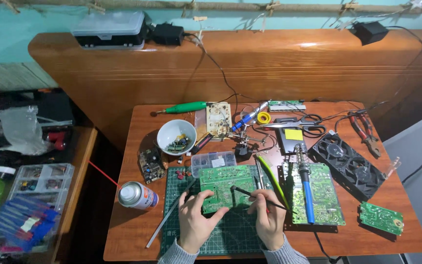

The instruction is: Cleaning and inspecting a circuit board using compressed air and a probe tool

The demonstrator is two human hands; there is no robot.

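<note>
A green circuit board (223, 188) is steadied on the cutting mat (230, 234) by the left hand (196, 220), fingers pinching its edge; a thin black tool (260, 198), pinched in the right hand (268, 220), touches the board. Steady, fine tip control is judged necessary.

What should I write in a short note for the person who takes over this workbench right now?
Left hand: grip on the lower left edge of the green circuit board, holding it tilted on the green cutting mat.
Right hand: pinches a thin black brush, its tip on the board's middle.
Blue-handled soldering iron lies on a second green board to the right, unheld.
Spray can lies left of the mat; white bowl of small parts stands behind it.
Done: cannot tell how much of the board has been brushed.
Left: likely the rest of the board.
</note>
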